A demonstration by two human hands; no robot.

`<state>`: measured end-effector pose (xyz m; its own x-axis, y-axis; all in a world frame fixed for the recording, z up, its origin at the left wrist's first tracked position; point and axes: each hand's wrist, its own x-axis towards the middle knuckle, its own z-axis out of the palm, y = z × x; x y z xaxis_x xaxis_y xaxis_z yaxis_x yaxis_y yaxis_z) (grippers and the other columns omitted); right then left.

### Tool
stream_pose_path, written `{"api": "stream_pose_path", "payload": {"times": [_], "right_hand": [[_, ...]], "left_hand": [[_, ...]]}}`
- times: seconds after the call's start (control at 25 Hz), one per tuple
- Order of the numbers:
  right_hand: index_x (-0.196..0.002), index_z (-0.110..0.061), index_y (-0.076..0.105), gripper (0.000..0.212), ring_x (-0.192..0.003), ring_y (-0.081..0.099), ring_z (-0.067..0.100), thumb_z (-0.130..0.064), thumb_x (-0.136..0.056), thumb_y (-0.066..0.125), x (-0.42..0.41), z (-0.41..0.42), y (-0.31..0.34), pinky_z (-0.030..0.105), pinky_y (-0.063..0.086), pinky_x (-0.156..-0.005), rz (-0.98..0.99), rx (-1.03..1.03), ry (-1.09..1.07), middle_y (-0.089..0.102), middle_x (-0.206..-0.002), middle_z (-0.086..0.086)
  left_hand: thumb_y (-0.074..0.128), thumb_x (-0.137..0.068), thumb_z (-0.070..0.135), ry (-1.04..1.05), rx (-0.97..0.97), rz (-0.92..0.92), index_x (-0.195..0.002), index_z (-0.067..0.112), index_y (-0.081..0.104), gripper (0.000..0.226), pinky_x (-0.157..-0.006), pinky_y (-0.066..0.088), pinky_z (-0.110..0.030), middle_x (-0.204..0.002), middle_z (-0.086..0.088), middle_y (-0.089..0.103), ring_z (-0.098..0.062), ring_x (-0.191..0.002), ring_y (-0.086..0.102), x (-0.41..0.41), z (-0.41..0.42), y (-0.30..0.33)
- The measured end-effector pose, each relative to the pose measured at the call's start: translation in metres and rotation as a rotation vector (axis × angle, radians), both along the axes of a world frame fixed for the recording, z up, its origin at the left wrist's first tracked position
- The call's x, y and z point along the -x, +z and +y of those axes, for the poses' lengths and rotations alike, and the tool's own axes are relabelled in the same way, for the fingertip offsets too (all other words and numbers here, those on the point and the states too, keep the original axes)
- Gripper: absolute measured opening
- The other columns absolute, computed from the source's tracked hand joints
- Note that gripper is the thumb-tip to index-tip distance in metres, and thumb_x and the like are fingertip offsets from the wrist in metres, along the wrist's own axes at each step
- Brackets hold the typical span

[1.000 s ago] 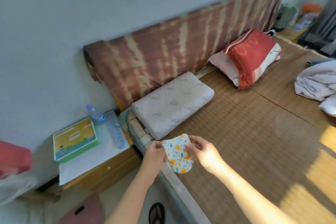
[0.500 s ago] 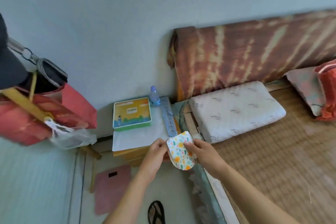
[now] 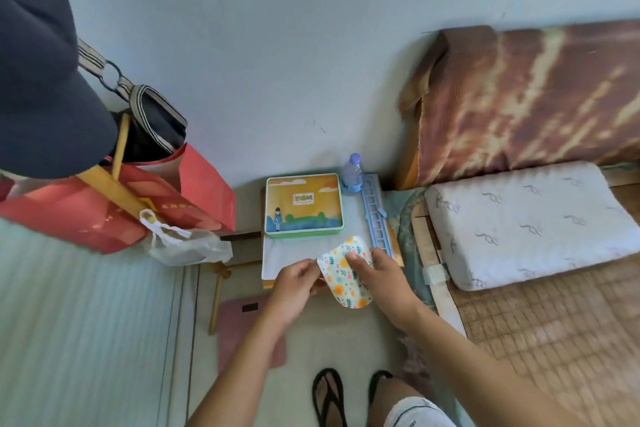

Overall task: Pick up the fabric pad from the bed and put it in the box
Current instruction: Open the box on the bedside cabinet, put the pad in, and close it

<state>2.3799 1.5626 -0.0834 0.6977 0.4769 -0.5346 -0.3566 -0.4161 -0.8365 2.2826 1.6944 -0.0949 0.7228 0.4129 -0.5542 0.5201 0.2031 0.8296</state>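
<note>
The fabric pad (image 3: 343, 276) is a small white piece with orange and green floral print, held in the air over the front edge of the bedside table (image 3: 287, 258). My left hand (image 3: 296, 284) pinches its left edge and my right hand (image 3: 381, 279) grips its right side, thumb on top. The box (image 3: 304, 205), a closed tin with a yellow and blue picture lid and green rim, lies flat on the table just beyond the pad, lid shut.
A water bottle (image 3: 352, 173) and a blue plastic rack (image 3: 375, 215) sit right of the box. A white pillow (image 3: 526, 222) lies on the mat-covered bed (image 3: 554, 340) at right. Red bags (image 3: 114, 208) and a plastic bag hang at left. A pink scale (image 3: 249, 329) lies on the floor.
The view has swung left from the bed to the bedside table. Both hands have carried the pad off the bed edge to just in front of the box.
</note>
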Motion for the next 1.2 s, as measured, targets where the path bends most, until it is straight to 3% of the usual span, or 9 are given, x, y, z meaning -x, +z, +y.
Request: {"api": "stream_pose_path", "payload": {"times": [0.12, 0.2, 0.28, 0.36, 0.52, 0.76, 0.88, 1.08, 1.2], "right_hand": [[-0.091, -0.011, 0.054, 0.028, -0.079, 0.063, 0.016, -0.039, -0.088, 0.059, -0.026, 0.018, -0.011, 0.025, 0.05, -0.062, 0.018, -0.015, -0.086, 0.063, -0.088, 0.004], [-0.098, -0.01, 0.053, 0.03, -0.081, 0.064, 0.016, -0.037, -0.088, 0.059, -0.041, 0.03, -0.018, 0.025, 0.051, -0.063, 0.044, -0.027, -0.103, 0.063, -0.091, 0.004], [-0.104, -0.006, 0.053, 0.031, -0.089, 0.067, 0.022, -0.033, -0.09, 0.058, -0.06, 0.043, -0.031, 0.034, 0.057, -0.071, 0.093, -0.045, -0.087, 0.066, -0.099, 0.01], [-0.102, -0.005, 0.056, 0.024, -0.093, 0.068, 0.026, -0.027, -0.091, 0.057, -0.08, 0.054, -0.043, 0.039, 0.058, -0.077, 0.136, -0.038, -0.04, 0.068, -0.102, 0.015], [-0.088, -0.014, 0.061, 0.002, -0.069, 0.07, 0.004, -0.014, -0.088, 0.063, -0.108, 0.078, -0.072, 0.018, 0.057, -0.057, 0.178, -0.018, 0.046, 0.071, -0.086, 0.001], [-0.086, -0.016, 0.06, 0.006, -0.06, 0.064, 0.011, -0.019, -0.085, 0.066, -0.115, 0.123, -0.146, 0.019, 0.051, -0.05, 0.229, 0.13, 0.059, 0.069, -0.075, 0.004], [-0.087, -0.012, 0.06, 0.011, -0.058, 0.062, 0.016, -0.023, -0.087, 0.061, -0.123, 0.13, -0.196, 0.025, 0.047, -0.053, 0.263, 0.27, -0.028, 0.067, -0.07, 0.007], [-0.094, 0.002, 0.058, 0.045, -0.075, 0.064, 0.032, -0.039, -0.095, 0.04, -0.146, 0.131, -0.287, 0.041, 0.052, -0.072, 0.18, 0.601, -0.042, 0.068, -0.083, 0.02], [-0.096, 0.001, 0.057, 0.051, -0.069, 0.063, 0.028, -0.048, -0.091, 0.046, -0.157, 0.136, -0.312, 0.034, 0.048, -0.06, 0.08, 0.631, -0.069, 0.069, -0.081, 0.018]], "left_hand": [[0.026, -0.098, 0.043, 0.087, 0.09, 0.034, -0.076, 0.024, 0.072, 0.055, -0.071, 0.048, -0.028, -0.069, 0.006, 0.075, -0.003, -0.064, 0.07, -0.023, 0.007, -0.013], [0.04, -0.095, 0.043, 0.114, 0.075, 0.044, -0.083, 0.021, 0.069, 0.038, -0.067, 0.049, -0.025, -0.075, 0.004, 0.074, 0.0, -0.062, 0.068, -0.04, 0.003, -0.019], [0.058, -0.089, 0.03, 0.178, 0.022, 0.032, -0.092, 0.015, 0.064, 0.017, -0.06, 0.05, -0.02, -0.081, 0.0, 0.072, 0.002, -0.061, 0.065, -0.063, 0.004, -0.031], [0.063, -0.086, 0.021, 0.273, 0.011, 0.02, -0.095, 0.014, 0.063, 0.011, -0.057, 0.053, -0.018, -0.082, 0.002, 0.073, -0.001, -0.066, 0.068, -0.082, 0.015, -0.045], [0.064, -0.086, 0.021, 0.391, 0.048, 0.061, -0.091, 0.022, 0.062, 0.005, -0.065, 0.053, -0.026, -0.087, 0.001, 0.071, -0.013, -0.078, 0.068, -0.1, 0.05, -0.074], [0.07, -0.081, 0.021, 0.495, 0.131, 0.104, -0.1, 0.015, 0.061, 0.022, -0.06, 0.053, -0.024, -0.09, -0.004, 0.073, -0.02, -0.082, 0.069, -0.099, 0.095, -0.14], [0.067, -0.083, 0.018, 0.537, 0.135, 0.134, -0.101, 0.014, 0.058, 0.02, -0.053, 0.054, -0.017, -0.092, 0.0, 0.07, -0.013, -0.082, 0.068, -0.092, 0.122, -0.178], [0.066, -0.084, 0.018, 0.542, 0.093, 0.173, -0.098, 0.015, 0.057, 0.016, -0.05, 0.052, -0.011, -0.088, 0.006, 0.067, -0.003, -0.078, 0.064, -0.087, 0.147, -0.239], [0.065, -0.085, 0.019, 0.547, 0.115, 0.184, -0.104, 0.011, 0.057, 0.023, -0.057, 0.055, -0.018, -0.094, 0.001, 0.067, -0.009, -0.084, 0.065, -0.084, 0.154, -0.26]]}}
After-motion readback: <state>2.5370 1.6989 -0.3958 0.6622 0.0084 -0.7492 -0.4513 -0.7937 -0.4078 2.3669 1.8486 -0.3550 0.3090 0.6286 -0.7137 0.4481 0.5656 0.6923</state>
